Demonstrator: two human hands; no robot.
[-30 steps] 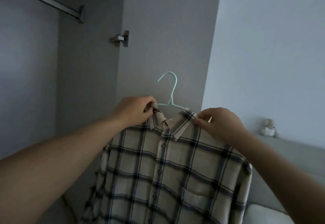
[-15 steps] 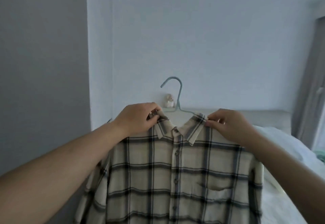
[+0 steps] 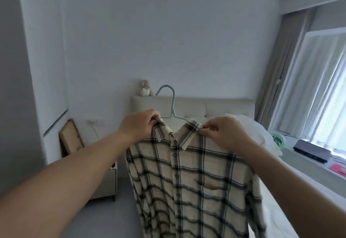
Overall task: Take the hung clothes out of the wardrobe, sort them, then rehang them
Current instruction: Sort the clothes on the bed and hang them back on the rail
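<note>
A beige plaid shirt [image 3: 189, 178] with dark stripes hangs in front of me on a pale blue hanger [image 3: 171, 105], whose hook points up and left. My left hand [image 3: 138, 127] grips the shirt's left shoulder at the collar. My right hand [image 3: 222, 133] pinches the right collar tip and shoulder. The shirt is buttoned and its front faces me. The wardrobe is out of view.
A bed [image 3: 277, 196] with a beige headboard [image 3: 215, 106] lies ahead and to the right, white bedding [image 3: 250, 131] piled on it. A teddy bear [image 3: 145, 88] sits on the headboard. A nightstand [image 3: 104, 181] stands left; a window sill [image 3: 309, 170] with a fan and laptop runs right.
My view has swung right, from the wardrobe interior to the bedroom and bed. Both hands keep the same hold on the shirt and carry it along.
</note>
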